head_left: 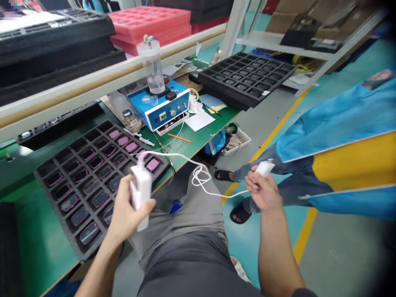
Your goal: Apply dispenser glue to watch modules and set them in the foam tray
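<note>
My left hand (128,208) grips a white block-shaped device (142,192), held upright over the near right side of a dark foam tray (55,206). A white cable (182,156) leaves the top of the device, loops loosely in the air above my lap and runs to the right. At its other end, my right hand (262,187) has its fingers wrapped round a white plug (265,168), whose metal prongs point up and outward. Pink and dark rounded pieces (99,198) sit in the compartments of the foam tray.
A blue machine (167,105) with a clear cylinder stands on the green bench (34,239). Behind it a black tray (247,76) overhangs the bench end. A person in a blue and yellow jacket (349,161) stands close on the right. A rail (102,80) crosses above the bench.
</note>
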`<state>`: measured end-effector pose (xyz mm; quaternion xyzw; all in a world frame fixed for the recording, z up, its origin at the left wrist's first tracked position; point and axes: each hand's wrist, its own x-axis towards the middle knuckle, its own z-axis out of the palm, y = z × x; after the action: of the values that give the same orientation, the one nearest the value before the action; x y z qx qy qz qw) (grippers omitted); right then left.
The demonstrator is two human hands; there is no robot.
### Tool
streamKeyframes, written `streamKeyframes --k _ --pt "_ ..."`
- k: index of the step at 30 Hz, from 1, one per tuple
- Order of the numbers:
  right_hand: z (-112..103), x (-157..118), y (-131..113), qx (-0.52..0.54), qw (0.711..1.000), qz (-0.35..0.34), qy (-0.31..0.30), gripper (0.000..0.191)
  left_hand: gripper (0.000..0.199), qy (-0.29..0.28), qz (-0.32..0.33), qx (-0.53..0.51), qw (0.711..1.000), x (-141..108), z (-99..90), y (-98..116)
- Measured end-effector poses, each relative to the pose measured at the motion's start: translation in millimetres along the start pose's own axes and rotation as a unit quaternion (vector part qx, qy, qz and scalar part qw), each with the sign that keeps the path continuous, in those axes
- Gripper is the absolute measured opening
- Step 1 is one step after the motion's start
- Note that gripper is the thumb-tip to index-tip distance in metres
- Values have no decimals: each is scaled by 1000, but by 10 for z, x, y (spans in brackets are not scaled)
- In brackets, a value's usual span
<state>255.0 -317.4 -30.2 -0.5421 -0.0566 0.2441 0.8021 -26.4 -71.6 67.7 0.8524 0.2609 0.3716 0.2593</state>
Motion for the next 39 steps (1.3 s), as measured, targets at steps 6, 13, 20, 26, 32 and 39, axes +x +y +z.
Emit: streamKeyframes --k 6,13,20,26,32,39 --pt "88 -176 -108 -131 986 -102 30 39 72 -309 24 140 940 1116 716 300" --pt "50 -349 92 -209 968 -137 20 39 80 -419 119 233 870 2224 2159 272" --pt "-18 -195 208 -270 955 -112 57 41 88 -469 115 259 837 2572 2695 60" --pt "62 -81 206 -254 960 -98 61 39 90 -452 105 238 853 2633 2754 -54" --pt "165 -45 219 -180 967 -121 131 39 78 -367 122 150 910 2148 2538 186" --pt "299 -73 -167 -22 982 -147 116 38 58 -295 32 28 954 614 2477 221"
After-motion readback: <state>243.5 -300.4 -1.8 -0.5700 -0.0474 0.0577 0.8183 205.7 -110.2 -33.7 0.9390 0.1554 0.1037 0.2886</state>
